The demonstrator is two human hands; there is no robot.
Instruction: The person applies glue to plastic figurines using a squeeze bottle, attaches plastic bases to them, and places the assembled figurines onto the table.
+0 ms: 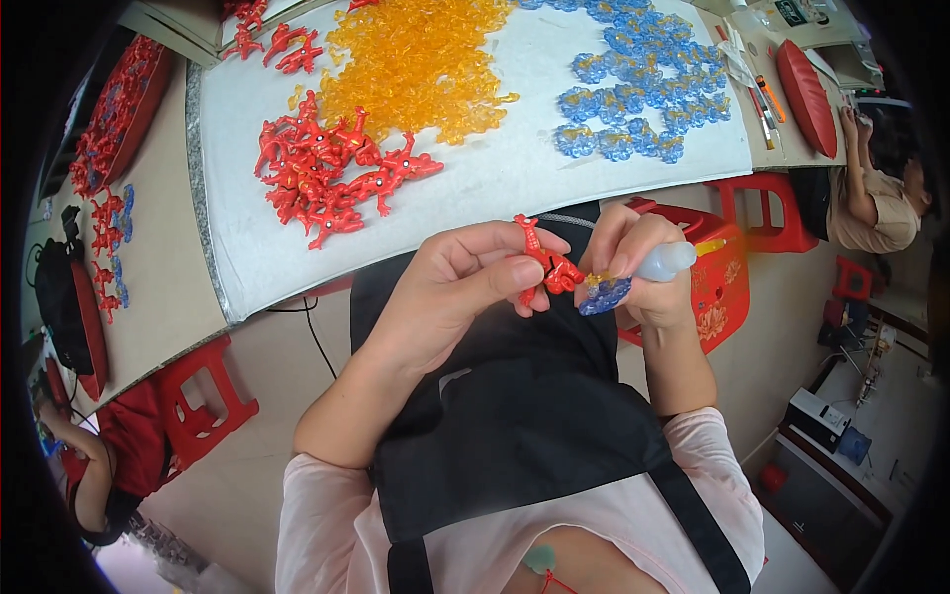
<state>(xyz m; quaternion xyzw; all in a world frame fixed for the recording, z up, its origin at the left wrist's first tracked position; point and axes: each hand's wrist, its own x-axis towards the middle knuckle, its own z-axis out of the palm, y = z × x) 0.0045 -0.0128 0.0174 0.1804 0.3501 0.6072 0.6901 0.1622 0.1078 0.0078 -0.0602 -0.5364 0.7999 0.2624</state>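
Observation:
Above my black apron, my left hand (pixel 450 287) pinches a small red plastic dragon-like figure (pixel 557 269) between thumb and fingers. Close to its right, my right hand (pixel 641 282) grips a clear blue plastic piece (pixel 606 298) that has a bit of yellow on top. Tucked in that same hand is a whitish squeeze bottle (pixel 665 260), its yellow tip pointing right. The red figure and the blue piece almost meet; whether they touch I cannot tell. Beyond my hands, a pile of similar red figures (pixel 317 173) lies on the white-covered table (pixel 524 163).
Clear orange-yellow pieces (pixel 416 69) are heaped at the table's middle, with rows of blue pieces (pixel 633 84) right of them. A red tray (pixel 807 97) and pens lie far right. Red stools (pixel 717 287) stand beside the table. Other people sit at both sides.

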